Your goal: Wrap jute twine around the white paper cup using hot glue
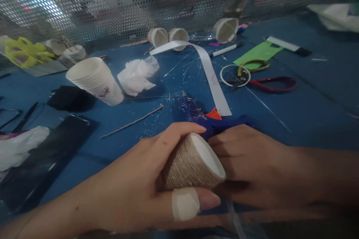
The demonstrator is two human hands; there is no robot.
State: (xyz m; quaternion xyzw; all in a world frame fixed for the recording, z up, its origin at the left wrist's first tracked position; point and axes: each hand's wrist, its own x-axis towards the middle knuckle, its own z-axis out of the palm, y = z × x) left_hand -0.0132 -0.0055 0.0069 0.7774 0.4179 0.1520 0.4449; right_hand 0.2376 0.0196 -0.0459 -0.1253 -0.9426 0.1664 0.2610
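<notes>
Left hand (pixel 131 183): fingers wrapped around twine-covered cup (pixel 193 164), bandaged thumb beneath it. Right hand (pixel 252 164): fingers curled over blue glue gun (pixel 213 121), just beyond the cup. Stacked paper cups (pixel 94 78) well beyond left fingers on desk (pixel 308 112).

Blue table (pixel 308 112): cups (pixel 95 80), scissors (pixel 263 80), perhaps tissue (pixel 137 74).

1. A craft workbench: a blue table (pixel 308 112) backed by a perforated metal screen (pixel 112 3).
2. Handicraft supplies lie scattered about: scissors (pixel 263 78), stacked paper cups (pixel 95 80), a white paper strip (pixel 210 74), a marker pen (pixel 227 49) and green paper (pixel 258 53).
</notes>
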